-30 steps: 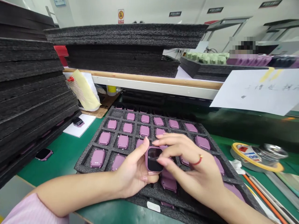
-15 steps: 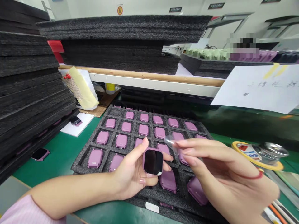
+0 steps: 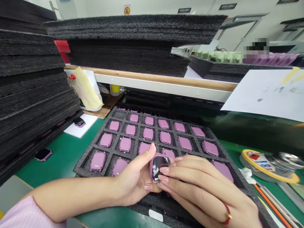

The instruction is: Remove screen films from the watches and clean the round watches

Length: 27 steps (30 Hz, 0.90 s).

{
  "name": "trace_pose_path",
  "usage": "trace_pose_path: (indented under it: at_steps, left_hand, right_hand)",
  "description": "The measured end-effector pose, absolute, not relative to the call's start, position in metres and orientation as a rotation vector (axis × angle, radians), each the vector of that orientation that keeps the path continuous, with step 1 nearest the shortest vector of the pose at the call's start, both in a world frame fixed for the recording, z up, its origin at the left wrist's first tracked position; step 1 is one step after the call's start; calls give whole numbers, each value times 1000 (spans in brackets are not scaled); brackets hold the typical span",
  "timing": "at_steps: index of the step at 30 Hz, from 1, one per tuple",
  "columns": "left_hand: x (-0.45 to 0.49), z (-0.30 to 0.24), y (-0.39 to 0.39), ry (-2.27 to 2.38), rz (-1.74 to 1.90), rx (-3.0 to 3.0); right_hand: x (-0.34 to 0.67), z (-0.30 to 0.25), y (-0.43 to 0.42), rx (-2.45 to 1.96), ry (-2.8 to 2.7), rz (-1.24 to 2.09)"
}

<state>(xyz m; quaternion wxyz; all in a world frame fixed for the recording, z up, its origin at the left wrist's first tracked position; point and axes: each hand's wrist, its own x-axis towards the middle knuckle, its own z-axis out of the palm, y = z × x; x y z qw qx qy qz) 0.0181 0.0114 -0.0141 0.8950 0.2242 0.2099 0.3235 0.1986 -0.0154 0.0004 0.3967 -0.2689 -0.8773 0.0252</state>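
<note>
My left hand (image 3: 135, 177) holds a purple smartwatch case (image 3: 158, 167) with its glossy black screen up, thumb along the upper side and fingers beneath. My right hand (image 3: 201, 183) has come over the watch from the right. Its fingertips rest on the screen and around its right edge, covering part of it. Light reflections show on the glass; I cannot make out a separate clear film there. Under both hands lies a black foam tray (image 3: 82, 161) with several purple watch cases (image 3: 98, 161) face down in its pockets.
Tall black foam stacks stand at left (image 3: 30, 79) and on the shelf (image 3: 147, 79). Another watch (image 3: 43, 154) lies on the green table. One more watch (image 3: 79, 122) is on white paper. At right are a round metal-topped container (image 3: 270, 166) and an orange stick (image 3: 270, 202).
My right hand has moved left and down onto the watch screen; it held a small clear film beside it before. The left hand keeps the watch, now slightly turned. The view has shifted slightly.
</note>
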Motion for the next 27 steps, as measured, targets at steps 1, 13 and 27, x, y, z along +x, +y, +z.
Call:
trace_pose_path:
  at_steps: [1,13,27]
  left_hand:
    - [19,-14,11,448,691,493]
    - [18,-14,8,571,708,609]
    - [20,-13,11,556,638,484]
  right_hand:
    - [195,0,-14,-709,-2188,13]
    - [189,0,-10,-822,-2047,246]
    - [193,1,-5,-936,-2064,314]
